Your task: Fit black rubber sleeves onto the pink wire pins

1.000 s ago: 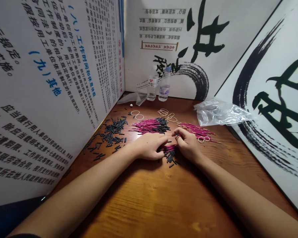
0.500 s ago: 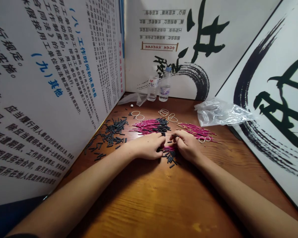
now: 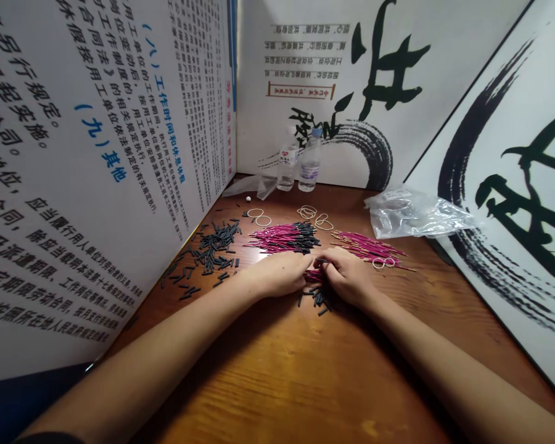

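Observation:
My left hand point(image 3: 287, 272) and my right hand point(image 3: 349, 274) meet over the middle of the wooden table, fingertips almost touching. Closed in a pinch, my left fingers hide whatever lies between them. My right thumb and forefinger grip a short black tube point(image 3: 322, 261). Beneath the hands shows a small bunch of thin pink rods point(image 3: 312, 275), with loose black tubes point(image 3: 321, 301) in front. Just behind lies a pile of pink rods with black ends point(image 3: 282, 237). To the right are pink rods with bare tips point(image 3: 370, 246).
Many black tubes point(image 3: 218, 243) are scattered at the left. Rubber bands point(image 3: 308, 212) lie behind the piles, others point(image 3: 383, 263) on the right rods. Two water bottles point(image 3: 309, 165) and a clear plastic bag point(image 3: 411, 213) stand near the back panel point(image 3: 254, 111).
Both hands have come closer together, and the tube in my right fingers now meets my left fingertips. The view has shifted slightly.

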`<state>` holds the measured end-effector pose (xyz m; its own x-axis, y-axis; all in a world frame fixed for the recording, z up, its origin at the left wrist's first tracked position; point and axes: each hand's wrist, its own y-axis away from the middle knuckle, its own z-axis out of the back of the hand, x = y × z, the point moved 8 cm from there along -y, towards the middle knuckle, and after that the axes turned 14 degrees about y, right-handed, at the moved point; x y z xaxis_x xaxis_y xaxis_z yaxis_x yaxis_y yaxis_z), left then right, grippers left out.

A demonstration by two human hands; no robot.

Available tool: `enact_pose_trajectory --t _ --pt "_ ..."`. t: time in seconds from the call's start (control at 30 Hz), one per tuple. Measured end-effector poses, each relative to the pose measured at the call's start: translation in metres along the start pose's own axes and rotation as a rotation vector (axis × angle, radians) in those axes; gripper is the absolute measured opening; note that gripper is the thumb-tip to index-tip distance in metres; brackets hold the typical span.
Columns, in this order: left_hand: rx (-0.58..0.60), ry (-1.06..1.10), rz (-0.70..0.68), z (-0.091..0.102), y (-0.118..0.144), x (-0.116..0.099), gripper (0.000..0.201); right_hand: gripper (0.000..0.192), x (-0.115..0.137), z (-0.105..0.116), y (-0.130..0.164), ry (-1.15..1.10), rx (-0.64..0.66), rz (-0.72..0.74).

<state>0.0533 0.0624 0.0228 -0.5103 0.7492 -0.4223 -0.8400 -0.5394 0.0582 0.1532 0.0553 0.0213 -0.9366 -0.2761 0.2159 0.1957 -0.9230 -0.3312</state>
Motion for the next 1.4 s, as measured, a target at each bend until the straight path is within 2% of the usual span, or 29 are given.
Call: enact_pose_trajectory --t 0.27,0.43,0.53,0.63,0.7,0.87,1.0,1.07,1.17,1.27,1.4 --pt "-0.017 0.148 0.024 0.004 0.001 0.012 0.014 0.022 0.001 -0.003 0.000 -0.011 0.029 0.014" --pt "-0.073 0.290 0.026 0.005 0.000 0.018 0.013 0.019 0.005 -0.003 0.001 -0.046 0.038 0.040" --pt "-0.154 0.476 -0.032 0.009 -0.002 0.019 0.014 0.017 0.005 -0.003 0.001 -0.085 0.030 0.043" --pt "-0.265 0.701 -0.123 0.017 -0.003 0.019 0.019 0.018 -0.001 -0.002 0.002 -0.082 -0.004 -0.011" --pt "-0.297 0.850 -0.167 0.021 -0.004 0.021 0.021 0.020 -0.004 -0.002 0.002 -0.062 -0.019 -0.047" --pt "-0.253 1.149 -0.137 0.014 -0.008 0.025 0.016 0.021 -0.007 -0.002 0.001 -0.014 -0.032 -0.094" --pt "-0.229 1.275 -0.072 0.005 -0.010 0.026 0.012 0.021 -0.006 -0.002 0.002 -0.006 -0.023 -0.094" --pt "-0.221 1.280 -0.071 0.004 -0.011 0.025 0.013 0.021 -0.006 -0.001 0.002 0.000 -0.032 -0.096" --pt "-0.243 1.155 -0.110 0.010 -0.009 0.021 0.017 0.021 -0.006 0.002 0.003 -0.007 -0.063 -0.105" --pt "-0.279 1.021 -0.131 0.015 -0.007 0.019 0.011 0.022 -0.006 0.003 0.002 -0.017 -0.082 -0.103" --pt "-0.312 0.933 -0.090 0.016 -0.006 0.015 0.005 0.022 -0.001 0.002 0.002 -0.006 -0.054 -0.062"
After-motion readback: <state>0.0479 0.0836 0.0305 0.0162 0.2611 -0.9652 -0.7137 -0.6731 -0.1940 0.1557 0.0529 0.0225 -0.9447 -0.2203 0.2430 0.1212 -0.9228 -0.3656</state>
